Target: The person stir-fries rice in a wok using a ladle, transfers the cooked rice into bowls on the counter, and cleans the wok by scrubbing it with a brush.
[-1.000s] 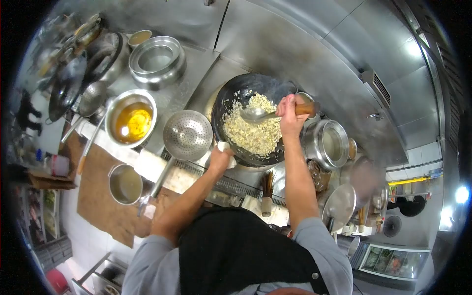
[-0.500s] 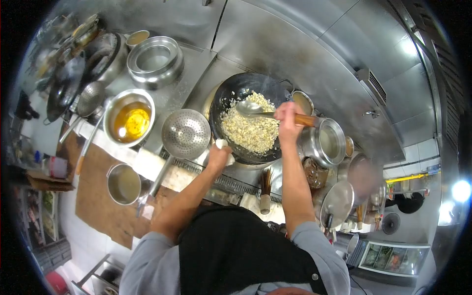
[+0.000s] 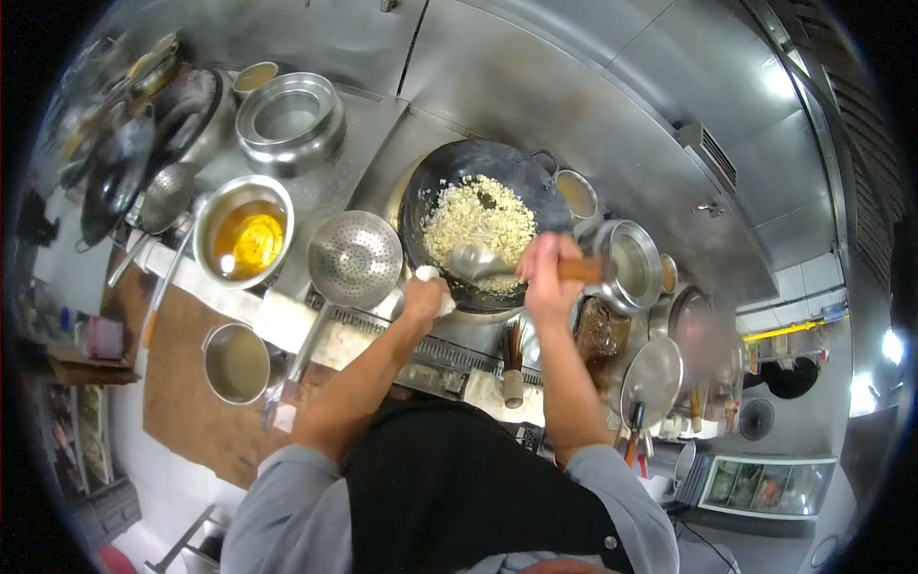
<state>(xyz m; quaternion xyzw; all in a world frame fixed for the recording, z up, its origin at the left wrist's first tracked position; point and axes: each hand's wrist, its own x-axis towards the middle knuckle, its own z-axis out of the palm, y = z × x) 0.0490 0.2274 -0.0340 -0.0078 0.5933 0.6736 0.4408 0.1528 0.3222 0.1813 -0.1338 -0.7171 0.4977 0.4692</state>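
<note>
My right hand (image 3: pixel 547 277) is closed around the wooden handle of a metal ladle (image 3: pixel 478 263), whose bowl is over the near part of a black wok (image 3: pixel 550 201). Chopped pale yellow and white food (image 3: pixel 483 218) lies spread in the wok. At the wok's near left edge, my left hand (image 3: pixel 422 298) is closed on a white cloth (image 3: pixel 436 287) against the rim. A perforated strainer (image 3: pixel 355 258) rests just left of the wok, its handle pointing toward me.
A bowl of yellow oil (image 3: pixel 243 232) and a lidless metal pot (image 3: pixel 290 120) stand left. Nearer is a pot of cloudy liquid (image 3: pixel 236 364). Right of the wok are another metal pot (image 3: pixel 631 263) and a round lid (image 3: pixel 652 381). A bamboo brush (image 3: pixel 513 368) stands in front.
My right hand and the ladle have moved down toward me, from the middle of the food to the wok's near side. My left hand stays at the rim. The view has shifted slightly.
</note>
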